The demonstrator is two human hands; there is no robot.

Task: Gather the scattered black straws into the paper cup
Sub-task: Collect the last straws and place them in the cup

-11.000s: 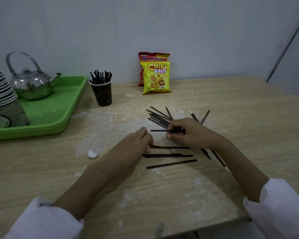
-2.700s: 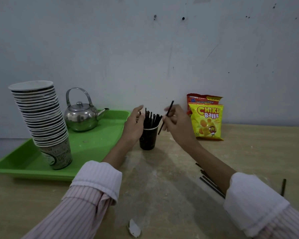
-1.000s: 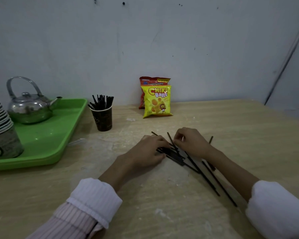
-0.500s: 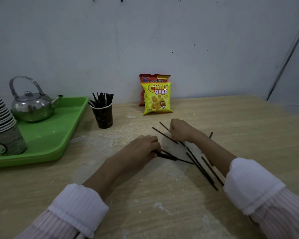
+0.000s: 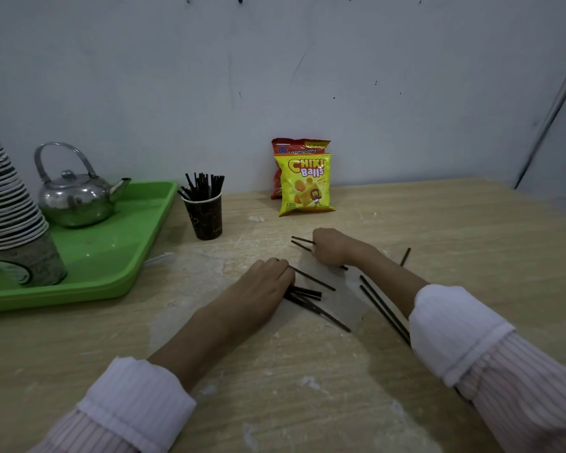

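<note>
A dark paper cup (image 5: 205, 218) stands upright near the green tray, with several black straws (image 5: 202, 186) sticking out of it. More black straws lie scattered on the wooden table: a small pile (image 5: 307, 297) under my left fingertips, two long ones (image 5: 381, 305) beside my right forearm, a short one (image 5: 405, 256) further right. My left hand (image 5: 258, 292) lies flat, fingers resting on the pile. My right hand (image 5: 330, 248) is curled over two straws (image 5: 300, 242) that poke out to its left.
A green tray (image 5: 125, 256) at the left holds a steel kettle (image 5: 76, 199) and a stack of paper cups (image 5: 12, 210). Two snack bags (image 5: 304, 178) lean against the wall behind the straws. White dust marks the tabletop.
My right hand has stayed closed over the two far straws and shifted slightly. My left hand remains flat on the pile. The cup is unmoved.
</note>
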